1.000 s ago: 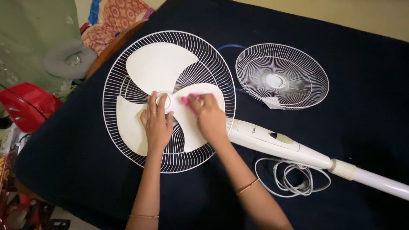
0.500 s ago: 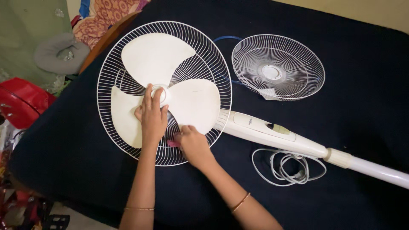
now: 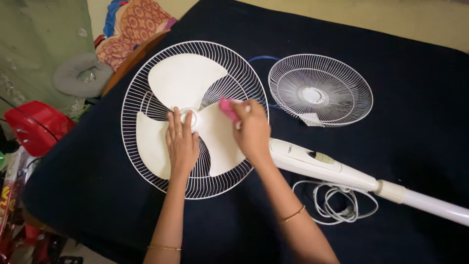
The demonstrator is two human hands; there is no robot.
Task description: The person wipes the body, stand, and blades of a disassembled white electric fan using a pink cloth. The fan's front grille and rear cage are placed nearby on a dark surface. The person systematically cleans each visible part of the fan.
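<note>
The white three-bladed pedestal fan [image 3: 195,122] lay flat on the dark navy cloth-covered bed [image 3: 415,88], blades facing up, its long axis running from the rear guard toward the lower right along the white pole [image 3: 430,205]. The left hand [image 3: 181,142] pressed released fingers flat by the hub, apparently steadying the blades. The right hand [image 3: 251,128] was clenched on a small pink cloth [image 3: 227,108] against the right blade. The detached white wire front guard [image 3: 320,90] lay apart.
</note>
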